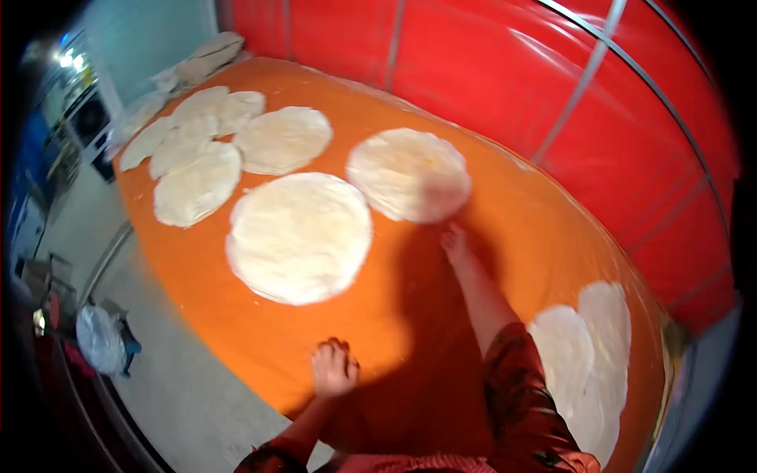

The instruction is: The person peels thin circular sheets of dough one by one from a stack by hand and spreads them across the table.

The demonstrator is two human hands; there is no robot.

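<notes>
Across the orange-covered desk (371, 315), thin round flatbreads lie spread out: a large one (300, 238) left of centre, a browner-spotted round (408, 175) beyond it to the right, an overlapping cluster (185, 138) at the far left and elongated pieces (587, 355) at the right. The person's right hand (454, 243) reaches out just beside the near edge of the spotted round, seemingly holding nothing, while the left hand (334, 368), fingers partly curled, is near the large one; whether it grips anything cannot be told. No writing is readable on the red sheeting (489, 79) behind.
</notes>
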